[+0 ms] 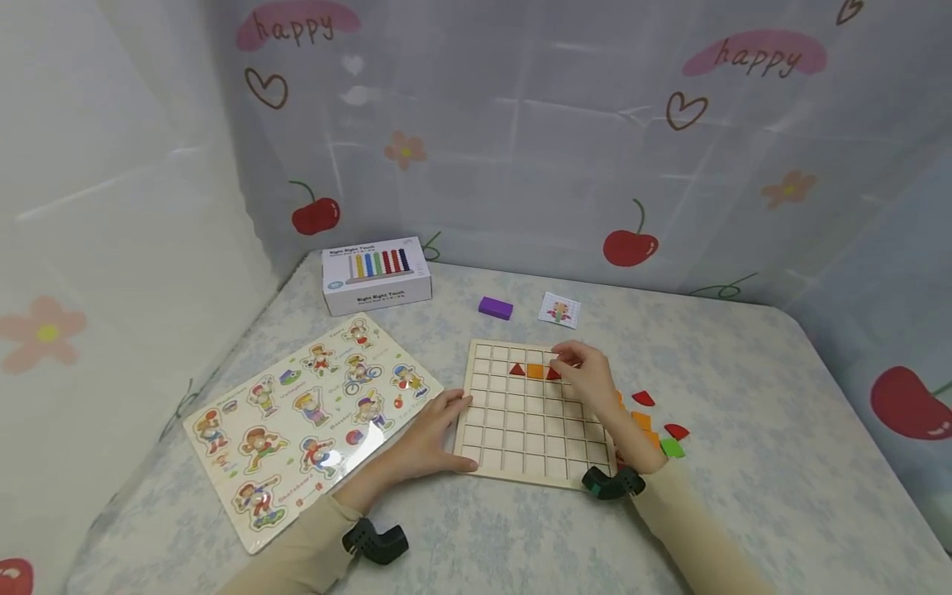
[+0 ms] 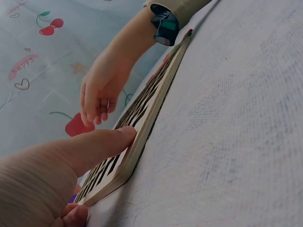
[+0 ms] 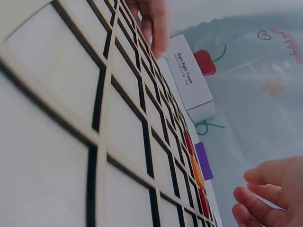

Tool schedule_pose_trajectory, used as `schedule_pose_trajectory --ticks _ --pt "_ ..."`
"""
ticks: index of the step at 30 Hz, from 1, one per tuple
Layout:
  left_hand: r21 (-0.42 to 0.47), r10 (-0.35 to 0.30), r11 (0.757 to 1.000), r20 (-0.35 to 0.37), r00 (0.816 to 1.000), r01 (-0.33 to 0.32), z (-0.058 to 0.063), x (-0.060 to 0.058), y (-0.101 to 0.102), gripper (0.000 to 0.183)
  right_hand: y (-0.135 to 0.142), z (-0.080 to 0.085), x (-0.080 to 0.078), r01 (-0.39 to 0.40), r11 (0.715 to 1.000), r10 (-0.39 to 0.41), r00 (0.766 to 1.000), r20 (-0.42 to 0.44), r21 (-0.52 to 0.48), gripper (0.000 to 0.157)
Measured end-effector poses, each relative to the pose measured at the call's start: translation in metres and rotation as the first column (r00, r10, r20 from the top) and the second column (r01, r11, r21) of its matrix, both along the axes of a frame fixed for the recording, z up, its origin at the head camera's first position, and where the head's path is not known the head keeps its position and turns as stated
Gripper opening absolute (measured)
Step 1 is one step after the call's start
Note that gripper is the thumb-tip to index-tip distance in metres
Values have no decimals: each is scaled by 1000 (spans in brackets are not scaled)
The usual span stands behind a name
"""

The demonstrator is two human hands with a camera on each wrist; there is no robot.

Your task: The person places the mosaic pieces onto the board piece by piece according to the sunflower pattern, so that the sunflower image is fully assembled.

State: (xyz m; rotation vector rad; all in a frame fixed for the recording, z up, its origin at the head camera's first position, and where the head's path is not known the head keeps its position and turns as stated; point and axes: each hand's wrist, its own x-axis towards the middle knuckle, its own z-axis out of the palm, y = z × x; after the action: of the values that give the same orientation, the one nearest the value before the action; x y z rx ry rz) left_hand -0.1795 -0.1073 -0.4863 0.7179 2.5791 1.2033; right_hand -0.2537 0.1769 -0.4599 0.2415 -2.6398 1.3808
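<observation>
A wooden grid board [image 1: 516, 417] lies on the table. In one of its upper rows sit a red triangle [image 1: 516, 369], an orange square [image 1: 535, 372] and a second red triangle [image 1: 553, 374]. My right hand [image 1: 591, 380] hovers over the upper right of the board, fingertips beside that second triangle. In the right wrist view its loosely bent fingers [image 3: 262, 205] stand apart from the red and orange pieces, with nothing seen between them. My left hand [image 1: 420, 438] rests against the board's left side, its thumb [image 2: 106, 144] lying on the rim.
Loose red, orange and green pieces [image 1: 673, 447] lie right of the board, partly behind my right forearm. Beyond it are a purple block [image 1: 495, 308] and a small picture card [image 1: 559, 310]. A white box [image 1: 377, 275] and a figure puzzle board [image 1: 312, 421] stand left.
</observation>
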Motion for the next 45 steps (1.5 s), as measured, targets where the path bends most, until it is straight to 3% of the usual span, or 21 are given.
schedule_pose_trajectory --ticks 12,18,28,34,45 --pt "-5 0 1000 -12 1000 0 1 -1 -2 100 77 -1 32 91 987 -92 996 6 131 24" --pt "-16 15 1000 -17 1000 -15 1 -2 -4 101 102 -4 49 81 986 -92 993 71 144 28" --pt "-16 18 1000 -2 1000 -18 -1 0 -2 101 116 -12 65 -17 988 1 994 112 151 34" --pt "-6 6 1000 -9 1000 -6 -1 1 -1 100 118 -15 69 2 987 -22 992 123 161 36" --pt "-11 5 1000 -9 1000 -5 1 1 0 101 117 -21 69 29 981 -41 997 59 190 36"
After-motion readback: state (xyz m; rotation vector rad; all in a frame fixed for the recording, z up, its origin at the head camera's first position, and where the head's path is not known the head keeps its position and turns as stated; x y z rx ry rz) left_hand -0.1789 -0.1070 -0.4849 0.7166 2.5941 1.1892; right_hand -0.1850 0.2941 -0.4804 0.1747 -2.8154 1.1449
